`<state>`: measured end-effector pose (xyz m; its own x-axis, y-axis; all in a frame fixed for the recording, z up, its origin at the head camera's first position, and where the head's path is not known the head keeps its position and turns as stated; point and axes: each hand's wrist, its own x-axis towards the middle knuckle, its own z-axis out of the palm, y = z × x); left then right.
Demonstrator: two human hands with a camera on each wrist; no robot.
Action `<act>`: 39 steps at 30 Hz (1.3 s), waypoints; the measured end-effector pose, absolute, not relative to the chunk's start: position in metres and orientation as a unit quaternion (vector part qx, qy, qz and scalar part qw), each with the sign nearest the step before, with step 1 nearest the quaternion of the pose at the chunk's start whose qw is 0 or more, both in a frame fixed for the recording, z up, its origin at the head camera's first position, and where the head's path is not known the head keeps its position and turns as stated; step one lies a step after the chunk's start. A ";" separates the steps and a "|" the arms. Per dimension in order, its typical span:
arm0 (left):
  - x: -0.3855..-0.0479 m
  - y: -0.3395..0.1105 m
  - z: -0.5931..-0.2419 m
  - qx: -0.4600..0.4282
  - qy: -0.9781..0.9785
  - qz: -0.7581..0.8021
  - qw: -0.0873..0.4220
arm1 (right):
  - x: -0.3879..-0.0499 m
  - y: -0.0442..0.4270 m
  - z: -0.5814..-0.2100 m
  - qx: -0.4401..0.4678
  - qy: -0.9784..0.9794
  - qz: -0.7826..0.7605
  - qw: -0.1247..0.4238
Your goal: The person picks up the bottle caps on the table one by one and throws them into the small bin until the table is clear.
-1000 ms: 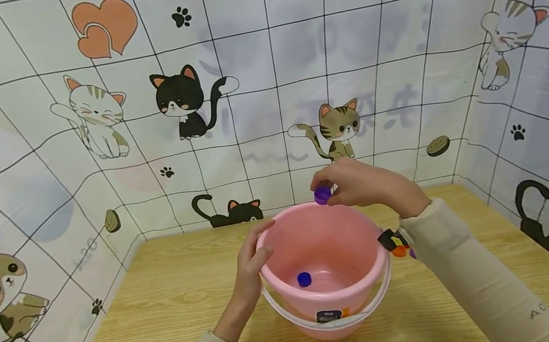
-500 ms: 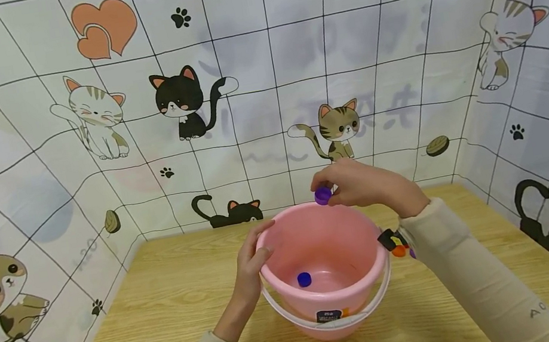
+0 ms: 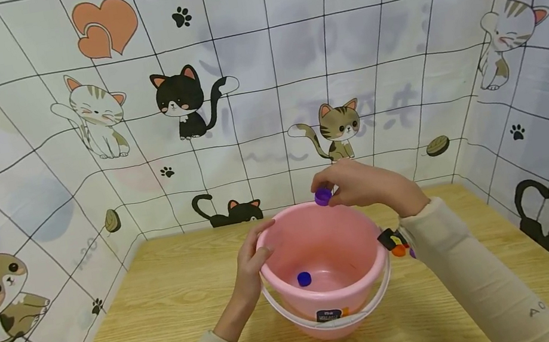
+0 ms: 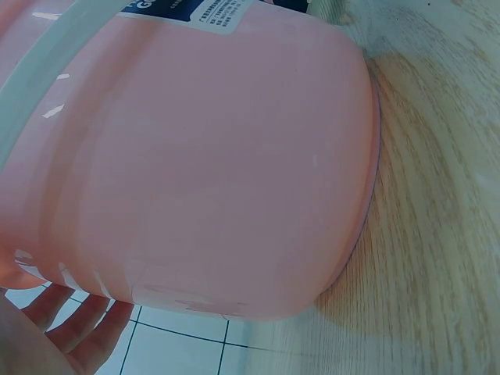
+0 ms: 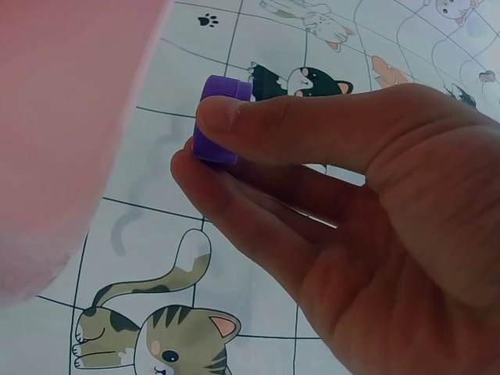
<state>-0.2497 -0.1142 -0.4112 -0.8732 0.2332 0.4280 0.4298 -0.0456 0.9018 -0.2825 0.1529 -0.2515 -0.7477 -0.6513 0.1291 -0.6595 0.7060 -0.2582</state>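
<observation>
A pink bucket [image 3: 329, 301] stands upright on the wooden table, its white handle [image 3: 340, 322] hanging down at the front. Inside, on the bottom, lies a blue cap [image 3: 304, 279]. The left hand [image 3: 248, 272] grips the bucket's left rim, thumb on the inside; in the left wrist view its fingers [image 4: 82, 332] lie against the outer wall. Over the far rim, the right hand [image 3: 364, 183] pinches a purple cap [image 3: 322, 197] between thumb and fingers. The right wrist view shows the purple cap [image 5: 221, 117] held at the fingertips of the right hand [image 5: 336, 203].
Orange and purple objects [image 3: 399, 250], partly hidden by the right sleeve and wrist strap, lie right of the bucket on the table [image 3: 167, 310]. A white backdrop [image 3: 246, 67] with printed cats and grid lines surrounds the table's back and sides.
</observation>
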 end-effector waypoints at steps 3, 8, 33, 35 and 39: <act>-0.249 -0.114 -0.411 -0.243 -0.688 -0.680 0.072 | -0.282 0.153 -0.252 0.352 -0.924 0.149 0.005; -0.248 -0.114 -0.411 -0.242 -0.689 -0.679 0.071 | -0.281 0.153 -0.253 0.349 -0.925 0.152 -0.004; -0.249 -0.113 -0.411 -0.241 -0.688 -0.681 0.071 | -0.284 0.175 -0.258 0.341 -0.927 0.153 0.012; -0.249 -0.113 -0.410 -0.238 -0.688 -0.681 0.072 | -0.283 0.180 -0.258 0.337 -0.929 0.155 0.016; -0.248 -0.113 -0.410 -0.233 -0.689 -0.682 0.072 | -0.283 0.191 -0.260 0.333 -0.930 0.153 0.021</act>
<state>-0.2476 -0.1128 -0.4096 -0.8808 0.2229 0.4177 0.4199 -0.0402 0.9067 -0.2828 0.1906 -0.2605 -0.7768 -0.6139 0.1405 -0.6266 0.7307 -0.2712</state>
